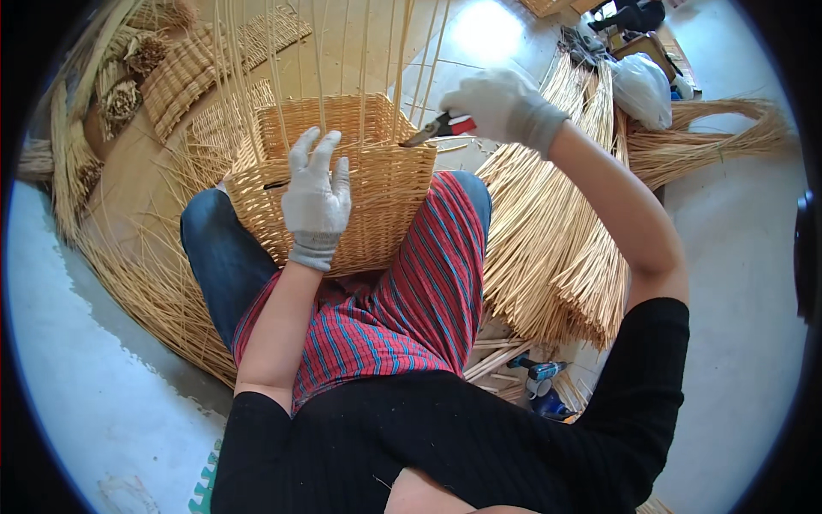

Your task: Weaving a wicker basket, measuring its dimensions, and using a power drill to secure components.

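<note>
Black top nearest the lens, then red striped cloth; woven basket sits between the knees, thin upright stakes rising from it. L hand lies over the near wall w/ fingers spread, reaching up to the rim, pinching nothing that I can see. R hand has its fingers curled round red-handled pruners, blade tips at the rim nr the basket's R corner; can't tell if they're closed on a strand. Step in hand is prob. trimming cane ends at the rim, L hand as a steady. Next move calls for the blades squared on one end only, clear of the L fingers & w/o nicking the weave; basket wants a firm hold meanwhile. Cane bundle spreads out to the R, cordless drill nr its lower end
</note>
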The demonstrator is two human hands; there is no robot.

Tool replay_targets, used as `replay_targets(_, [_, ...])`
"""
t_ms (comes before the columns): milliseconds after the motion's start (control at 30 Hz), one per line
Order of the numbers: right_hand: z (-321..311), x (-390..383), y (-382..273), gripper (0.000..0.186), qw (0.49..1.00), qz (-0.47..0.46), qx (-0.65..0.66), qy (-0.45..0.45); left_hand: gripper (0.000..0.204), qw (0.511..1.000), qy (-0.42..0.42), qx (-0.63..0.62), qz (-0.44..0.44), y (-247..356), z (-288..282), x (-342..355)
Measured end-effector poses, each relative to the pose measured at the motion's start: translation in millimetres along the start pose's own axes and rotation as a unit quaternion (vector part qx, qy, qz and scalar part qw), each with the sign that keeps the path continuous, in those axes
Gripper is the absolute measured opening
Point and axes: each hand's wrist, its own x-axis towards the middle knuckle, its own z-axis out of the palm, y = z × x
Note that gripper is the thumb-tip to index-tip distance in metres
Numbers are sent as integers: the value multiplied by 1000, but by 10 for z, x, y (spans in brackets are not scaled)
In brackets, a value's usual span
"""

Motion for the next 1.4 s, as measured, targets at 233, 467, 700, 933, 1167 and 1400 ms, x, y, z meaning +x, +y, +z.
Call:
replay_targets(233, [521, -737, -93, 43, 847, 268, 441, -130, 25, 987, -65, -43, 139, 424, 286, -23])
replay_targets(467, [1132, -1296, -450, 60, 791, 297, 532, -49, 36, 984, -107, 4, 140, 499, 596, -27])
replay_targets(700, [1174, -1245, -702, 64, 747, 294, 596, -36, 34, 983, -171, 42, 47, 651, 751, 14])
replay_targets(933, [792, -1007, -229, 56, 930, 263, 240, 84, 14, 954, -174, 196, 149, 569, 653, 282])
replay_targets(1167, [546, -550, 203, 35, 988, 112, -49, 98, 11, 953, -202, 173, 147, 523, 781, 339])
replay_targets(1400, [420, -310, 147, 44, 986, 46, -140, 84, 10, 959, -198, 144, 144, 521, 790, 366])
